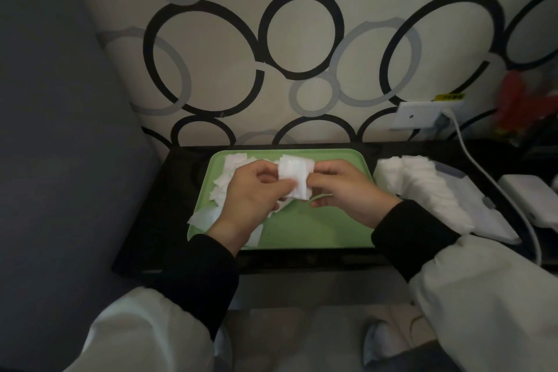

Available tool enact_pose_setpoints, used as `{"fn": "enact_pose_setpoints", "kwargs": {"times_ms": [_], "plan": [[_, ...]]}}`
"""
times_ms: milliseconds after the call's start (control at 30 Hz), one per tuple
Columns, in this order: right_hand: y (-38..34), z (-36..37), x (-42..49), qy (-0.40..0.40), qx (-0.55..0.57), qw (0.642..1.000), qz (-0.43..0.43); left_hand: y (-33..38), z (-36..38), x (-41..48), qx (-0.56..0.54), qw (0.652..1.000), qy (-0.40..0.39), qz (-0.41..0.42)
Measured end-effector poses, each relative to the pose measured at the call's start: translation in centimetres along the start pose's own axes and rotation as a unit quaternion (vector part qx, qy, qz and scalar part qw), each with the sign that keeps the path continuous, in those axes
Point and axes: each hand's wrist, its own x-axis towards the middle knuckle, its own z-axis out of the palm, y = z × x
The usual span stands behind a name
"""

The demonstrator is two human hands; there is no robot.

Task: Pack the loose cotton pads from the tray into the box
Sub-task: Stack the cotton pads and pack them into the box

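Two hands over the tray (pixel 317 229): my left hand (pixel 250 190) and right hand (pixel 347 193) pinch a pad stack (pixel 294 177) between curled fingers. More loose pads (pixel 223 187) lie along its left edge. Beside its right edge sits the box (pixel 483 205), full of pads. Wall sticker (pixel 449 96) text too blurred to read.

bare across near-right part of green tray (pixel 317 229). occupied above tray centre by left hand (pixel 250 195) and right hand (pixel 353 193) pinching a pad stack (pixel 296 178). littered at left and far edge with loose cotton pads (pixel 222 187). closed behind by patterned wall (pixel 302 69); flanked right by box (pixel 483 214), just beside tray, and white cable (pixel 498 187).
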Motion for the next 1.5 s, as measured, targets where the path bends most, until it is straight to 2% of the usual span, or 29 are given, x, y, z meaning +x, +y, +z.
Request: {"fn": "enact_pose_setpoints", "kwargs": {"times_ms": [200,367,533,633,733,833,967,1133,1267,1367,1500], "plan": [[0.1,-2.0,-1.1,-0.003,0.082,0.996,0.046,-0.4,2.7,0.5,0.049,0.998,0.029,0.026],[0.6,-4.4,-2.4,0.02,-0.104,0.994,-0.04,-0.2,5.4,0.7,-0.011,0.998,-0.059,0.011],[0.4,-9.1,-2.7,0.02,-0.253,0.963,-0.091,-0.2,8.8,1.2,-0.015,0.997,-0.072,0.009],[-0.4,-11.7,-3.0,-0.018,-0.353,0.933,-0.063,-0.1,11.1,1.2,-0.038,0.995,-0.093,-0.014],[-1.4,-14.5,-3.0,-0.005,-0.431,0.901,-0.037,-0.7,13.4,1.6,-0.018,0.996,-0.093,0.0],[-2.1,-17.6,-2.5,0.046,-0.427,0.903,-0.009,-1.7,15.2,2.2,0.023,0.996,-0.09,0.017],[-1.4,-19.0,-0.5,0.071,-0.441,0.894,0.03,-2.3,17.5,2.3,0.079,0.99,-0.111,0.033],[0.4,-18.7,1.6,0.058,-0.441,0.893,0.069,-2.5,18.9,2.5,0.114,0.982,-0.14,0.051],[0.7,-18.6,1.9,0.023,-0.516,0.853,0.077,-2.8,19.2,2.9,0.12,0.979,-0.154,0.05],[0.9,-17.8,2.2,-0.001,-0.588,0.804,0.084,-2.8,19.4,3.0,0.114,0.979,-0.161,0.043],[1.7,-16.6,3.1,0.022,-0.643,0.764,0.056,-2.8,19.5,2.9,0.103,0.98,-0.164,0.042]]}}
